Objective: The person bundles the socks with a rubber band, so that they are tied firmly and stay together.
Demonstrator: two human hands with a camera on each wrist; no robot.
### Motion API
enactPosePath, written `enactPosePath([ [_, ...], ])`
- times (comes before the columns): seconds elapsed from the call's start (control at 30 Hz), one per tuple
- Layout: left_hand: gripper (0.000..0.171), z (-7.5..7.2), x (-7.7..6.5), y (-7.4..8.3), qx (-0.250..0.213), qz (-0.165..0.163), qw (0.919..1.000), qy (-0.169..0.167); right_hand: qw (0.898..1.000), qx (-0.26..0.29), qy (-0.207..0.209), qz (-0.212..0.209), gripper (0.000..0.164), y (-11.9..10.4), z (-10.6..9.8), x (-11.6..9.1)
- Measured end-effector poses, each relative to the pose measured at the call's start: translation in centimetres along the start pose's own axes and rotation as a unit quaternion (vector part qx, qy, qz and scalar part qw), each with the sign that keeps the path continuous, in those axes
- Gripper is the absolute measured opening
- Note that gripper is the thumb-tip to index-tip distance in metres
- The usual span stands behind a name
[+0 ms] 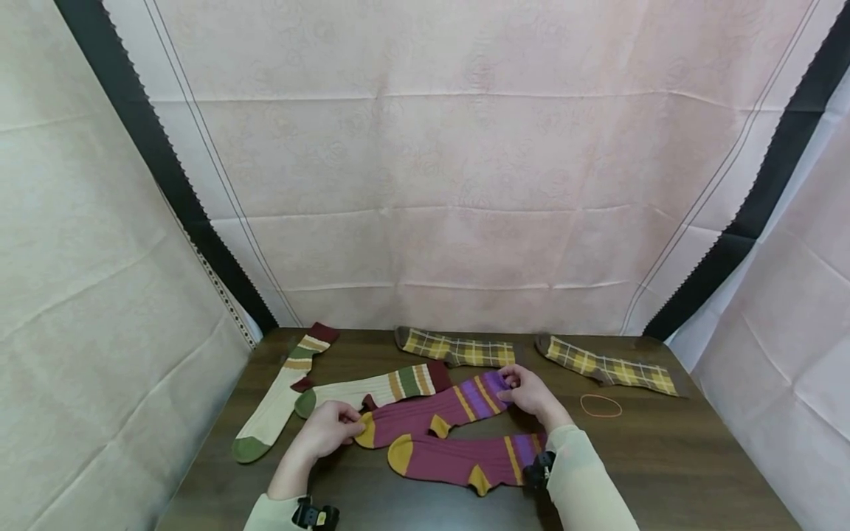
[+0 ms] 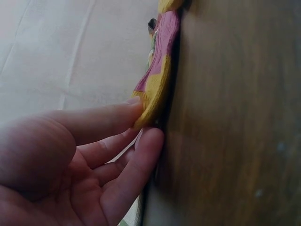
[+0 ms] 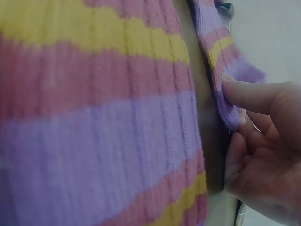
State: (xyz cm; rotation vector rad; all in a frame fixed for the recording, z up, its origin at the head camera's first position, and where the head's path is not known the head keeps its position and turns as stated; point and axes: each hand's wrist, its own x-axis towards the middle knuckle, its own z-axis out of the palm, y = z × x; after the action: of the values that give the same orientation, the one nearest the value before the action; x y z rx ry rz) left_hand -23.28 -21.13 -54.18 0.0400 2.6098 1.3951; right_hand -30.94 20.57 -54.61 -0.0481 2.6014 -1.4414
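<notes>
A plum sock (image 1: 418, 417) with yellow toe and heel and a purple-striped cuff stretches between both hands. My left hand (image 1: 330, 429) pinches its yellow toe (image 2: 153, 96) between thumb and fingers. At the other end my right hand (image 1: 529, 392) pinches the purple cuff (image 3: 229, 110). Nearer me lies a matching plum sock (image 1: 448, 461), flat on the table, its cuff partly hidden by the right wrist camera. Just behind the held sock is a cream sock (image 1: 372, 389) with striped cuff and green toe, partly covered by it.
Another cream sock (image 1: 275, 402) lies at the table's left. Two yellow plaid socks, a middle plaid sock (image 1: 458, 349) and a right plaid sock (image 1: 607, 366), lie along the back. An orange rubber band (image 1: 600, 405) rests on the brown table (image 1: 690, 450). Fabric walls (image 1: 478, 184) surround it.
</notes>
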Motion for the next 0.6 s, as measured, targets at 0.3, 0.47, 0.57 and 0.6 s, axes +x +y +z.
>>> enactPosePath([
  [0.3,0.006,-0.1,-0.01,0.12,-0.008,-0.007,0.9999,0.006,0.998,-0.053,-0.013,-0.006,0.024,0.16,-0.19,0.14],
  [0.47,0.004,-0.1,0.01,0.1,-0.022,-0.004,0.9997,0.008,0.997,-0.074,-0.003,-0.012,0.018,0.38,-0.05,0.21],
  [0.57,0.004,-0.02,0.07,0.08,-0.027,-0.005,0.9996,0.008,0.997,-0.081,0.005,-0.017,0.019,0.54,0.05,0.3],
  [0.6,0.004,-0.01,0.07,0.08,-0.027,-0.006,0.9996,0.009,0.996,-0.083,0.006,-0.019,0.022,0.56,0.09,0.36],
])
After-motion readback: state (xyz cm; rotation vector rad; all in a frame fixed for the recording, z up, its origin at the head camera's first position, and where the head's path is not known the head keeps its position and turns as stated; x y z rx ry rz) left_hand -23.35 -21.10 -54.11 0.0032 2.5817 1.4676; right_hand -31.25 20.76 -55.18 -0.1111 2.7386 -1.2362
